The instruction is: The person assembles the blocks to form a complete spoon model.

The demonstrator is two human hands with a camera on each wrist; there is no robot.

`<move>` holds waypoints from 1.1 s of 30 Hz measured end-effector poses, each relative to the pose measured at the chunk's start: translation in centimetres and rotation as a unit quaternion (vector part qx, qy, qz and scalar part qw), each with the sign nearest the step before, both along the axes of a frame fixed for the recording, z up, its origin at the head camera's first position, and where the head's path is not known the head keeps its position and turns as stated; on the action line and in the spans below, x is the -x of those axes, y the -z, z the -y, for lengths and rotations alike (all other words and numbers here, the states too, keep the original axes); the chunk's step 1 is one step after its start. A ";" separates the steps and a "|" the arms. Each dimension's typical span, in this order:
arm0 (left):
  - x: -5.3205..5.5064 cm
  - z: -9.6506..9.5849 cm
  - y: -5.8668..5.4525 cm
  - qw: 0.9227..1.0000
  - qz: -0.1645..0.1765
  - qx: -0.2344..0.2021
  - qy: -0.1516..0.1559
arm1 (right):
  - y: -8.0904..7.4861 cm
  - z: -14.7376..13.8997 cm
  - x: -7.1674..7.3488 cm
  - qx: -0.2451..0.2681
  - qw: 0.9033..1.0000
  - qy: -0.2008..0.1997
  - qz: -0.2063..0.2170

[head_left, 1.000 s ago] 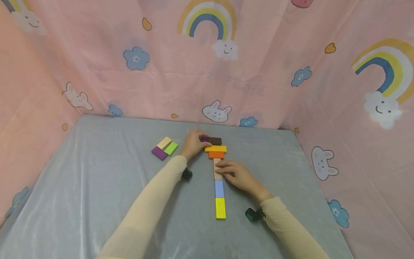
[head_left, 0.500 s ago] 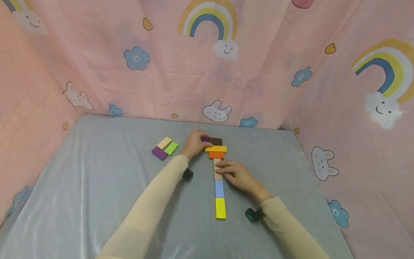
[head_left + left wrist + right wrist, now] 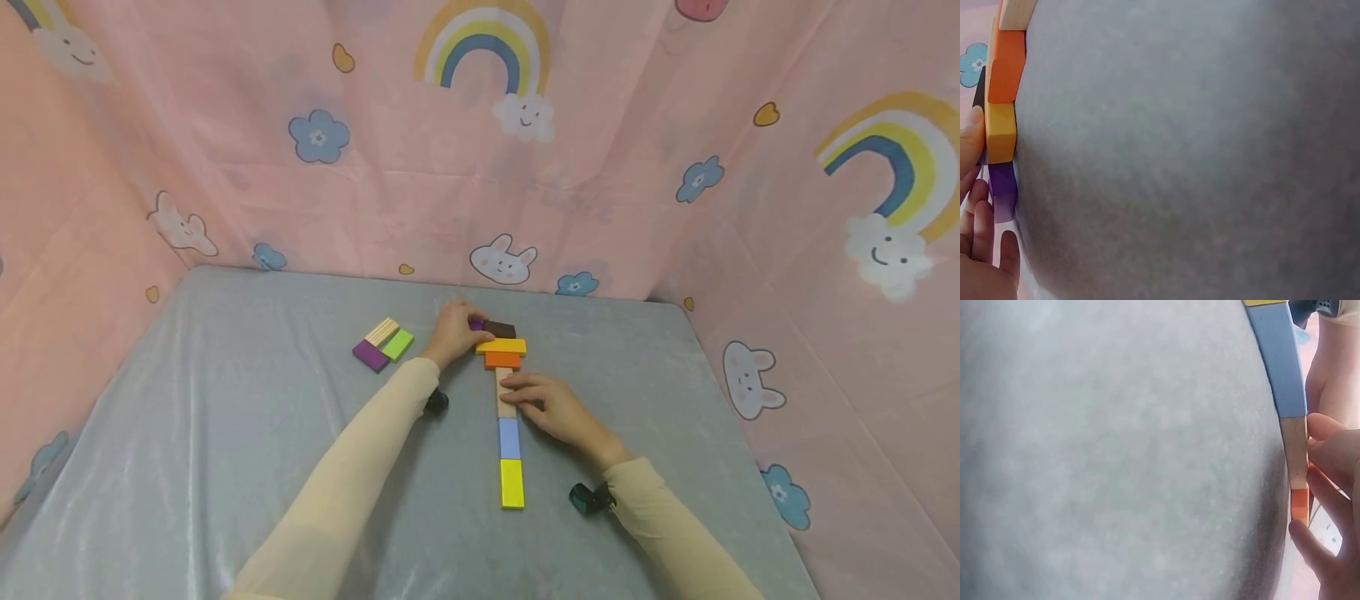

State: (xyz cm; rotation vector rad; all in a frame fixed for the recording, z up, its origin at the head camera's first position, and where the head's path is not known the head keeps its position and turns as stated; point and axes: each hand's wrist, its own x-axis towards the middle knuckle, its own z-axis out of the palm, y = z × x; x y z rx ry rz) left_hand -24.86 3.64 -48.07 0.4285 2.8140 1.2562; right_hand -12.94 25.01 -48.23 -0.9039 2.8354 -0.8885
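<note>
Only a slight shift is seen since the earlier frame: the purple block has been nudged a little to the right, with the left hand around it, and the dark block has been turned faintly askew, its right end nearer the person. The purple block is grasped between the left thumb and fingers at the dark block's left end, behind the yellow-orange block; how firmly cannot be told. By the right hand, nothing is clasped: its fingers are extended and rested on the pale wood block, between the orange block and the blue block. If the purple block were pushed harder, the dark block could be skewed further and a gap left behind the yellow-orange one. That bar might also be dragged out of place by the left thumb, which is laid against it. Too much sideways pressure from the right fingers could bend the straight column, down to the bright yellow block.
</note>
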 end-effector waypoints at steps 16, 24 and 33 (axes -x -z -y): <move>-0.2 0.4 -0.6 1.000 0.014 -0.005 0.020 | -0.1 0.1 -0.1 0.000 1.000 0.001 0.001; 0.1 0.4 -0.4 0.999 0.015 0.000 0.030 | -0.2 0.1 -0.1 -0.003 1.000 0.002 0.010; 0.4 1.9 -0.8 0.996 0.033 -0.065 0.055 | -0.1 0.1 -0.1 0.000 1.000 -0.002 0.002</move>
